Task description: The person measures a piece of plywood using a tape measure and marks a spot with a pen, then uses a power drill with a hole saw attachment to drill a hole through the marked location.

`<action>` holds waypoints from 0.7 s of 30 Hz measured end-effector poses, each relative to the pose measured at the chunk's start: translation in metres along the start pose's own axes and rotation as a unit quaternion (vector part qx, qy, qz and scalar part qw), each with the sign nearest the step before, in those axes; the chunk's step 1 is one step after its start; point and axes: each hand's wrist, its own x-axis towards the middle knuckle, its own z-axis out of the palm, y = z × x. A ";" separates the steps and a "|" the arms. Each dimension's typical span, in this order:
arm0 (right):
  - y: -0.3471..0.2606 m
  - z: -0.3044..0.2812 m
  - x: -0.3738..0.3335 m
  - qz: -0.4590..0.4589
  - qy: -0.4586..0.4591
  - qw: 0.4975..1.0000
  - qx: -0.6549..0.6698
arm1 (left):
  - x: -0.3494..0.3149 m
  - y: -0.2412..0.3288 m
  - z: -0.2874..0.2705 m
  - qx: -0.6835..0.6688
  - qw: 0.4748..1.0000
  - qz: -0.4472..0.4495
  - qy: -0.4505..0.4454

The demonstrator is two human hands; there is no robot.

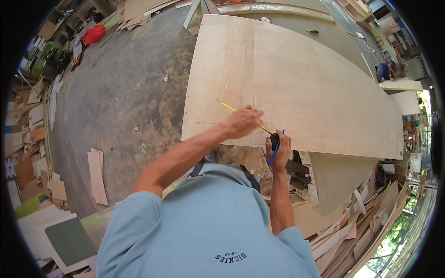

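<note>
My right hand [282,150] grips a black tape measure [274,141] at the near edge of a large pale plywood sheet [315,88]. A slim blue pen or pencil [275,154] is also held in those fingers. The tape's yellow blade [226,106] runs out up and to the left over the sheet. My left hand [244,122], slightly blurred, is closed over the blade partway along it; its fingertips are partly hidden. A thin straight line crosses the sheet left of its middle.
Under the sheet's near right side stands a pale panel structure [340,178]. Wood offcuts [361,231] pile up at lower right, more boards [34,162] at far left. Two narrow strips [97,176] lie on the stained floor [125,92]. Another person [386,70] bends at far right.
</note>
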 end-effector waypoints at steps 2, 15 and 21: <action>0.006 -0.017 -0.005 0.009 0.015 1.000 -0.016 | 0.023 0.041 0.013 0.068 0.997 0.030 0.023; 0.235 -0.170 -0.159 0.279 0.265 0.873 -0.299 | -0.164 0.101 0.049 -0.081 0.891 -0.343 0.288; 0.292 -0.205 -0.205 0.368 0.167 0.815 -0.415 | -0.354 0.119 0.105 0.022 0.763 -0.594 0.254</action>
